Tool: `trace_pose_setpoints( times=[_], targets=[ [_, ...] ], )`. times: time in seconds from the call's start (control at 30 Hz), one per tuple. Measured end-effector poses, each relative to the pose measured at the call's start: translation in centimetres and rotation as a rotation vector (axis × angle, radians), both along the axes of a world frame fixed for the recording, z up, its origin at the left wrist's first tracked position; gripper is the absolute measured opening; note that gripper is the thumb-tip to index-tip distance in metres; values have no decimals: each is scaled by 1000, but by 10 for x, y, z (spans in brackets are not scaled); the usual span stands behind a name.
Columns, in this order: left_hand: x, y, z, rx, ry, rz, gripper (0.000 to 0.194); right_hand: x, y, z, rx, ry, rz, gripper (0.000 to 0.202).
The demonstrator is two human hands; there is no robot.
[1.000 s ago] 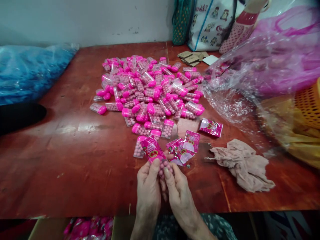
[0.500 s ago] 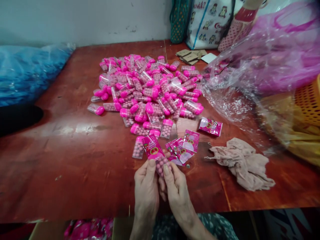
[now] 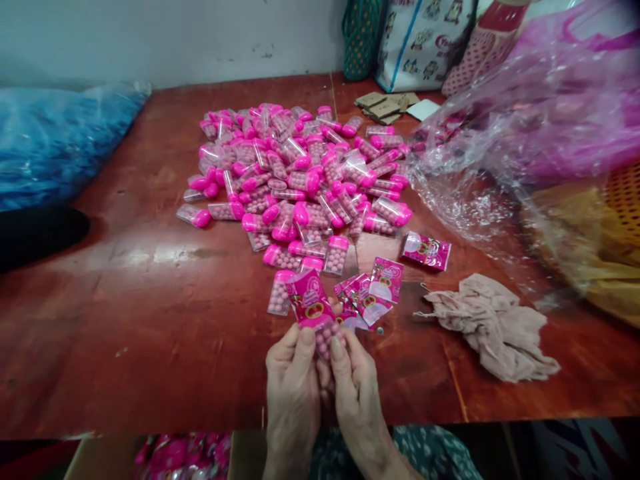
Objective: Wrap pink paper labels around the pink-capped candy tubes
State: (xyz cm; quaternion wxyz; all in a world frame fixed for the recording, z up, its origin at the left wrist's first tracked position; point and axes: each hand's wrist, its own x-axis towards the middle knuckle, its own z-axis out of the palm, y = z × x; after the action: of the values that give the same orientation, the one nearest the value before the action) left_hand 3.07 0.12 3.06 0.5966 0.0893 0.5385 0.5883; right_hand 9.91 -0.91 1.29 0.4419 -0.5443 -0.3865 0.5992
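Note:
Both hands are closed on one small clear candy container point(image 3: 326, 339) filled with pink balls, tilted a little above the table. A printed magenta sleeve point(image 3: 311, 300) covers its far part. My left hand point(image 3: 294, 380) grips the left side, thumb on top near the sleeve's lower edge. My right hand point(image 3: 357, 380) pinches the near right side, with some fingers hidden beneath. Just beyond lie several flat magenta sleeves point(image 3: 367, 293) and another candy container point(image 3: 281, 292) with a pink cap.
A heap of pink-capped candy containers point(image 3: 300, 173) covers the table's middle. At right are a bundle of magenta sleeves point(image 3: 427, 251), a crumpled beige cloth point(image 3: 495, 327) and clear plastic point(image 3: 465, 193). A blue-filled bag point(image 3: 60, 147) sits left; an open box point(image 3: 105, 460) stands below the table edge.
The sleeve on the held candy container now shows broader and sits slightly lower, nearer my thumbs. My hands keep nearly the same grip. The whole view has shifted slightly.

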Motion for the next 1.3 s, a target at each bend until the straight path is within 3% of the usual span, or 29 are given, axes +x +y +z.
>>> trace_pose_setpoints(
  times=[0.2,0.33,0.6,0.8,1.07,1.17,1.3],
  targets=[
    [4,-4,5,-45,-59,-49,17,5,-4,8,-25,105,28,27],
    [-2,-1,4,-39,-48,-101,16,4,-3,12,-37,14,-10,27],
    [-13,4,5,3,-151,-92,40,-1,2,11,-83,159,180,26],
    [-8,0,3,-77,-109,-187,35,1,4,12,-46,88,136,20],
    [-4,-13,-7,-191,-106,-203,42,-2,4,4,-229,337,144,22],
    [0,-15,-5,-214,-68,-202,49,-3,5,-2,-305,444,131,19],
    [4,-17,-1,-242,-65,-192,50,-1,7,-1,-391,435,110,22]
  ],
)
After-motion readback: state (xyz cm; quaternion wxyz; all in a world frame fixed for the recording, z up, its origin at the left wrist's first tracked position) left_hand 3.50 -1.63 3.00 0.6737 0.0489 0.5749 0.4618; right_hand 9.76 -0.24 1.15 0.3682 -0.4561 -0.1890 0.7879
